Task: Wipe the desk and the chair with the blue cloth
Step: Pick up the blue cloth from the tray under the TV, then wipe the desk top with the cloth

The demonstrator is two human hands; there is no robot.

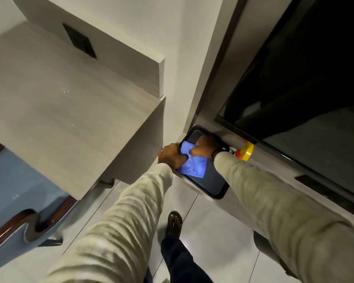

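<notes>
The blue cloth (192, 163) lies crumpled on a black tray (213, 188) on a low ledge between the desk and a dark glass door. My left hand (172, 156) grips the cloth's left end. My right hand (205, 147) pinches its upper part. Both arms reach down in beige sleeves. The pale wood-grain desk (70, 111) fills the left side. Below the desk's edge at the lower left stands the chair (14, 211), with a blue seat and a dark wooden frame.
A yellow and red object (246, 151) sits on the ledge right of the tray. A large dark glass panel (305, 78) rises on the right. A black socket plate (80, 40) is set in the desk's back. My sandalled foot (173, 222) stands on the grey floor tiles.
</notes>
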